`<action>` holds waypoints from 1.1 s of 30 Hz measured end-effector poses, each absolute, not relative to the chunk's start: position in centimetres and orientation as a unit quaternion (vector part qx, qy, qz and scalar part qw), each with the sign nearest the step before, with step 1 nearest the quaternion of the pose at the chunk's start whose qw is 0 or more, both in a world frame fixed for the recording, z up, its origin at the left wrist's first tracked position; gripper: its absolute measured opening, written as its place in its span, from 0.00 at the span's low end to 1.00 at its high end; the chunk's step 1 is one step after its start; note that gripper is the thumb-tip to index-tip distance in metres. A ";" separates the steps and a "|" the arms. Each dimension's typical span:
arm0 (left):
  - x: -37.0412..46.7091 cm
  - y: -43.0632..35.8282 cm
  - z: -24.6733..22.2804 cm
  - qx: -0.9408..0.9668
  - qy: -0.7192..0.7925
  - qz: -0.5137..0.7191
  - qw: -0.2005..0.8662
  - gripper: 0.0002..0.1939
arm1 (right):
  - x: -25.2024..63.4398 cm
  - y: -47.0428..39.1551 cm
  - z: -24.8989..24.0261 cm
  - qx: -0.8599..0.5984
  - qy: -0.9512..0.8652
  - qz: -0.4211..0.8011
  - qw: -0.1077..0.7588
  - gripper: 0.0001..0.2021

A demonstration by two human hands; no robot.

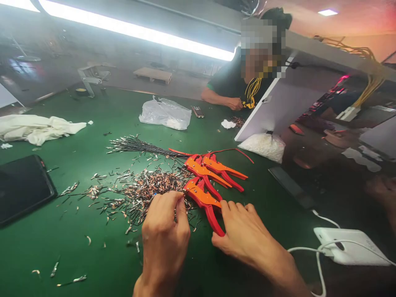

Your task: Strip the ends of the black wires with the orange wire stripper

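My left hand (165, 231) is closed in a pinch at the jaws of the nearest orange-and-red wire stripper (202, 196). A thin wire (187, 190) shows at its fingertips, mostly hidden by them. My right hand (247, 233) wraps round the handles of that same stripper. Two more wire strippers, one in the middle (201, 170) and one farther back (220, 166), lie just beyond it. To their left spreads a heap of short black wire pieces with copper ends (145, 189). Behind the heap rests a bundle of long black wires (142, 145) with metal terminals.
A dark tablet (24, 189) and white cloth (37, 127) lie left. Farther back are a plastic bag (165, 114) and a phone (198, 111). At right sit a white power bank (352, 245) with cables and a slanted panel (272, 93). A co-worker (229, 78) holds yellow wires opposite.
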State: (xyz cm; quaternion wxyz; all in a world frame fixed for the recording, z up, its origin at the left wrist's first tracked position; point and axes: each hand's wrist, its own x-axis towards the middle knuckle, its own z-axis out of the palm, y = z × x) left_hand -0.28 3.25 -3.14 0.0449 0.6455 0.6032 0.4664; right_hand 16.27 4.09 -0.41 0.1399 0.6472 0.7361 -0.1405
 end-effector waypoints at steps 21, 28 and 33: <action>0.3 6.7 1.1 0.623 0.599 0.493 0.100 0.06 | 18.2 6.6 -2.8 0.220 0.403 -0.844 -0.276 0.28; -0.8 6.9 -0.5 0.644 0.559 0.520 0.037 0.05 | 19.2 6.3 -4.8 0.205 0.383 -0.841 -0.323 0.23; -1.1 6.7 -0.5 0.691 0.524 0.494 -0.053 0.07 | 19.7 6.3 -4.9 0.189 0.368 -0.856 -0.311 0.22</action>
